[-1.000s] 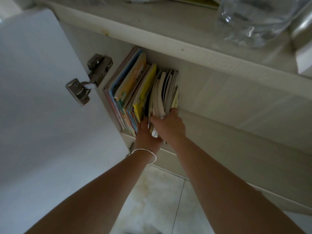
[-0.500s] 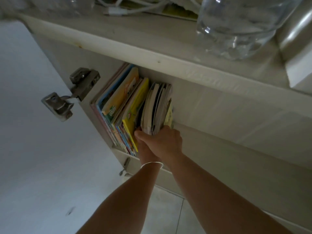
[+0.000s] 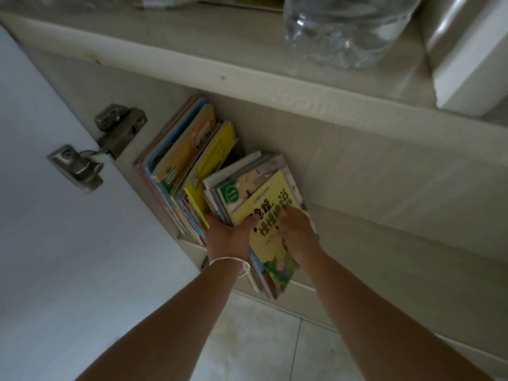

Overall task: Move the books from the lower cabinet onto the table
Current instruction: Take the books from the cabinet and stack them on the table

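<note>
Both hands are clamped on a bundle of thin books (image 3: 264, 213), tipped out at the mouth of the lower cabinet (image 3: 357, 166) so that a yellow cover faces up. The left hand (image 3: 229, 237) grips the bundle's left edge from below, thumb lying over the yellow cover, a thin bangle (image 3: 231, 261) round its wrist. The right hand (image 3: 298, 235) presses on top of the cover, its fingers curled round the right edge. The bundle's near end juts past the cabinet's bottom front edge, over the tiled floor (image 3: 247, 339). To the left, a row of books (image 3: 187, 163) stands upright inside the cabinet, packed against its left wall, with a dark gap between the row and the tilted bundle. The white door (image 3: 55, 243) hangs open on the left, its metal hinge (image 3: 93, 152) fixed at the cabinet's left edge. Above, on the tabletop (image 3: 192, 45), a clear plastic bottle (image 3: 343, 28) stands near the front edge, and a white box (image 3: 472, 64) sits at the right end, close beside the bottle.
</note>
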